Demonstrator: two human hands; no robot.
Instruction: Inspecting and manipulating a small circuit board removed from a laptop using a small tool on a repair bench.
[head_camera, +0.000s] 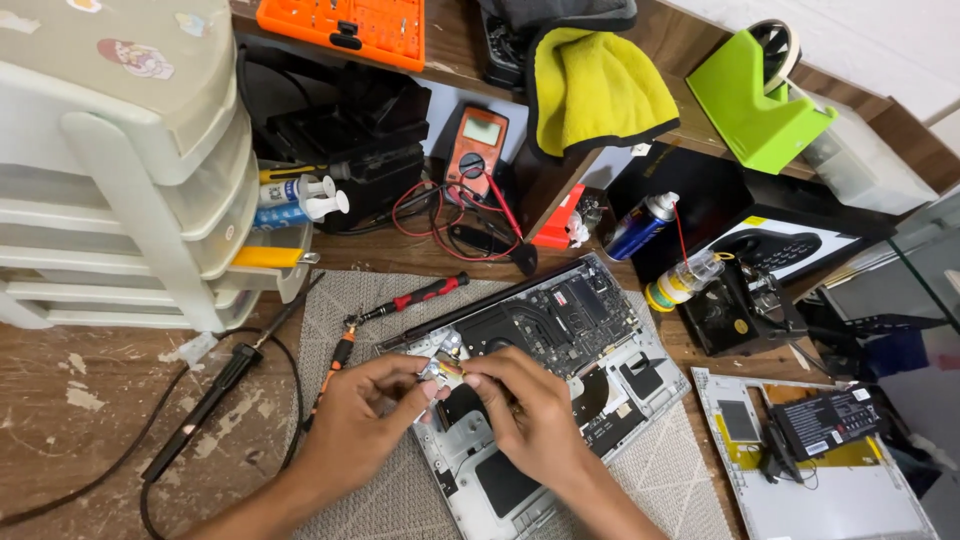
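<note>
Silver opened laptop (560, 350) holds boards; both hands (352, 420) (530, 415) pinch perhaps a small bracket (441, 372).

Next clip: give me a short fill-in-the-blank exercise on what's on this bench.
1. Both hands pinch a small metal part over an opened ____.
2. The cloth draped over the shelf edge is ____.
3. The tape dispenser at the upper right is ____.
4. The multimeter has red and ____ leads.

Missing words: laptop; yellow; green; black
</note>
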